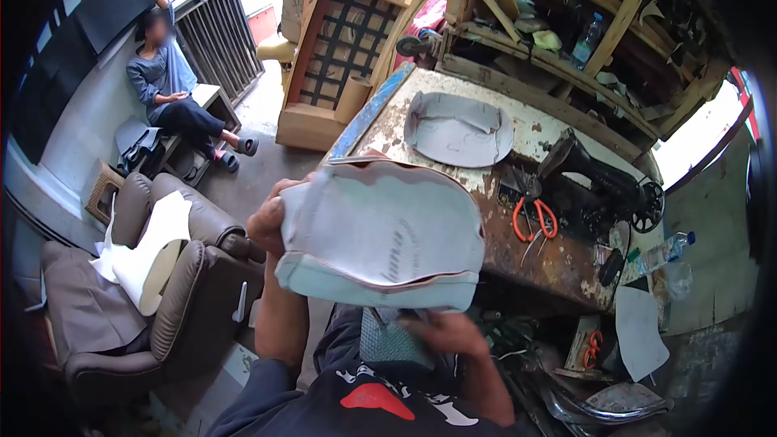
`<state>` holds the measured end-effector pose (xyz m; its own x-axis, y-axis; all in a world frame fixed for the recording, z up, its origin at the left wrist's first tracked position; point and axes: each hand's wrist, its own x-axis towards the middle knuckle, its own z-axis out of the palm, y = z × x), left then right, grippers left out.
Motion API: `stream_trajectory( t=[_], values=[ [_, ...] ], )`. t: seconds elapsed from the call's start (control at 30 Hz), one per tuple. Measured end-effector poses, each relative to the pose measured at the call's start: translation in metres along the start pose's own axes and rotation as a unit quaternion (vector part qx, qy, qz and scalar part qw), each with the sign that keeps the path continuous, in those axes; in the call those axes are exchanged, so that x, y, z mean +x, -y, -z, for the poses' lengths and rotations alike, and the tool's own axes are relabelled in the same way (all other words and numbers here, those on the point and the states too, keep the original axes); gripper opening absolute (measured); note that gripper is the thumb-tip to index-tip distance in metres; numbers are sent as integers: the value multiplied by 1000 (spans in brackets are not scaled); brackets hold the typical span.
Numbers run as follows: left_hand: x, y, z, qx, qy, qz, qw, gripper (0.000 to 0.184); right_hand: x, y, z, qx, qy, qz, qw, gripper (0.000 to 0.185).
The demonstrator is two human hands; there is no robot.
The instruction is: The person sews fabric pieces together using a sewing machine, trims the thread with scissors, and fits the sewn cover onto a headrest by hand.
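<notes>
A pale grey sewn cover (388,226), curled at its edges with a thin brown rim and faint dark print inside, is held up in front of me. My left hand (269,217) grips its left side, fingers partly behind it. Below the cover's front edge, my right hand (453,335) is near a teal textured piece (392,344) over my lap; its fingers are blurred and partly hidden. On the worn bench, a similar grey piece (461,133) lies flat. Orange-handled scissors (534,214) rest beside a black sewing machine (603,174).
A brown recliner (186,299) with a white roll (162,267) stands at left. A seated person (174,81) is at the far left. A wooden frame with webbing (360,32) leans behind the bench. A plastic bottle (664,252) lies at the bench's right end.
</notes>
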<state>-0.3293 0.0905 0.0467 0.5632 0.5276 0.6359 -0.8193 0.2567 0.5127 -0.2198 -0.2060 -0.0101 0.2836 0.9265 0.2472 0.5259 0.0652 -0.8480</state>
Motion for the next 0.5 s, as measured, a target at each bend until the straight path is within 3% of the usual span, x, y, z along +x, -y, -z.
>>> stream_trajectory(
  t=[0.03,0.07,0.1,0.13,0.2,0.27,0.33,0.37,0.43,0.5],
  values=[
    [-14,5,12,-5,-45,-34,998,47,-3,-2,16,34,9,-73,997,35],
    [-36,5,46,-62,-137,38,988,45,-6,-1,31,68,19,-147,987,30],
    [-57,5,80,-130,-235,97,958,44,-4,6,41,113,-46,-149,981,26],
    [-63,3,68,-129,-240,103,957,44,-3,16,50,157,-112,-150,970,22],
    [-65,-1,30,-111,-150,81,979,40,-3,31,62,206,-211,-133,946,21],
    [-57,-7,-21,-94,-57,55,992,37,-2,38,66,233,-222,-85,943,30],
    [-51,-15,-52,-76,36,26,996,35,3,61,68,352,-222,-60,907,51],
    [-37,-24,-65,-73,146,76,984,35,3,70,71,318,-202,-75,923,72],
    [-9,-42,-89,-28,374,160,913,40,-2,67,72,300,-155,-37,941,80],
    [-7,-44,-93,-26,472,170,865,37,-1,69,74,258,-109,-1,960,83]
  ],
)
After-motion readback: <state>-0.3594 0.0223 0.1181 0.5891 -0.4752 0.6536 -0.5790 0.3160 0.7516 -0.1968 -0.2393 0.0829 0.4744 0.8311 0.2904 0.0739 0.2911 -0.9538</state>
